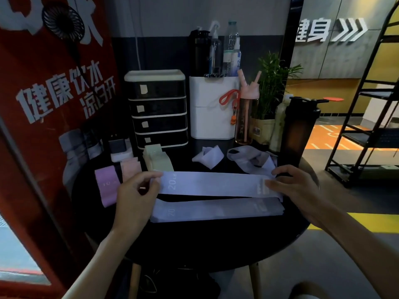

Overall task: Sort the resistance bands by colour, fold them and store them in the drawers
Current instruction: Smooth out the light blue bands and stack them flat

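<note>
A pale lilac band [216, 183] marked "20 LB" is stretched flat above the round black table [194, 242]. My left hand [138, 190] pinches its left end and my right hand [295, 186] pinches its right end. Beneath it lies a second lilac band [216, 210], flat on the table. Two more crumpled lilac bands [208, 157] [251, 159] lie behind. To the left are a purple band [106, 186], a pink folded stack [130, 168] and a pale green folded stack [157, 158]. The black drawer unit [158, 111] stands at the back with all drawers closed.
A white box [212, 108] topped with bottles stands beside the drawers. A pink bottle [246, 117], a potted plant [269, 93] and a dark shaker [299, 126] crowd the back right. A red banner [49, 93] borders the left; a black rack [367, 126] stands at the right.
</note>
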